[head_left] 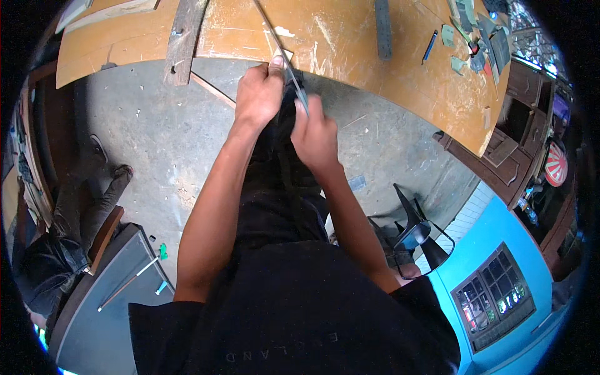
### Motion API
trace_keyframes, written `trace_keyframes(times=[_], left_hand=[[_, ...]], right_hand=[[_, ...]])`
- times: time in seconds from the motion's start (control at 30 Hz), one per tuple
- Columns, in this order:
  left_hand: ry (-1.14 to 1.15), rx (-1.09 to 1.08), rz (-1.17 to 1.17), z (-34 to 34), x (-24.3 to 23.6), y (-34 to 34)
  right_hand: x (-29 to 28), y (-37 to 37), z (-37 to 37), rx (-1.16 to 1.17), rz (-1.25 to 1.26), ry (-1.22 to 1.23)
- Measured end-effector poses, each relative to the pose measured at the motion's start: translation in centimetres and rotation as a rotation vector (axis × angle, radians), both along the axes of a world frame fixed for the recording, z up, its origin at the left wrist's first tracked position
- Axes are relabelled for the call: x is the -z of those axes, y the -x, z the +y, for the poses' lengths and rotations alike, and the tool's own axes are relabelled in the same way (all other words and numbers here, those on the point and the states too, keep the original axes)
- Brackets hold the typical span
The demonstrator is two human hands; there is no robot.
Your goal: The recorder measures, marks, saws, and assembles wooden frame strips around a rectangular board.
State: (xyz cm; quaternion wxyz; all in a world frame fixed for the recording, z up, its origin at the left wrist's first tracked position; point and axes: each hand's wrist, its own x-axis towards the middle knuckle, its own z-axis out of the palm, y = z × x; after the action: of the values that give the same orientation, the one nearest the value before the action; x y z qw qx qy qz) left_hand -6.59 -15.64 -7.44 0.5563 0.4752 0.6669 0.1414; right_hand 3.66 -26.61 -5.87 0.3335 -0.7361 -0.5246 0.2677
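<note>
My left hand (259,94) is closed at the near edge of the wooden worktable (350,37), thumb on top, pinching a small pale piece of wood (287,55). My right hand (317,139) is wrapped round the teal handle of a long thin metal tool that looks like a file (270,28). Its blade runs away from me, slanting left across the small wood piece and over the tabletop. Some blur softens the handle. My fingers hide most of the wood piece.
A dark wooden strip (185,37) with screws overhangs the table edge, left of my hands. To the right lie a dark ruler-like strip (383,28), a blue pen (429,47) and several sandpaper scraps (462,34). Another person's legs (103,194) are at left; a black chair (431,247) stands right.
</note>
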Motion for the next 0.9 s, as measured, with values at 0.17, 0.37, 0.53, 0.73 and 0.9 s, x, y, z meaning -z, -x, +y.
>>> trace_keyframes(times=[0.17, 0.37, 0.53, 0.73, 0.9], left_hand=[[0.009, 0.023, 0.030, -0.5, -0.5, 0.0], [-0.001, 0.029, 0.081, -0.1, -1.2, -0.3], [0.084, 0.013, 0.049, 0.0, -2.3, -0.1], [0.021, 0.032, 0.077, 0.0, -1.0, -0.3], [-0.016, -0.009, -0.035, -0.4, -0.2, 0.2]], right_hand=[[-0.1, -1.0, -5.1, -0.028, 0.023, 0.082], [-0.5, 0.1, 1.3, -0.007, 0.002, 0.013], [-1.2, -0.6, -5.5, 0.010, 0.029, 0.108], [-0.1, 0.0, 0.9, -0.001, -0.020, 0.023], [-0.1, -0.5, -6.4, -0.029, -0.014, 0.145]])
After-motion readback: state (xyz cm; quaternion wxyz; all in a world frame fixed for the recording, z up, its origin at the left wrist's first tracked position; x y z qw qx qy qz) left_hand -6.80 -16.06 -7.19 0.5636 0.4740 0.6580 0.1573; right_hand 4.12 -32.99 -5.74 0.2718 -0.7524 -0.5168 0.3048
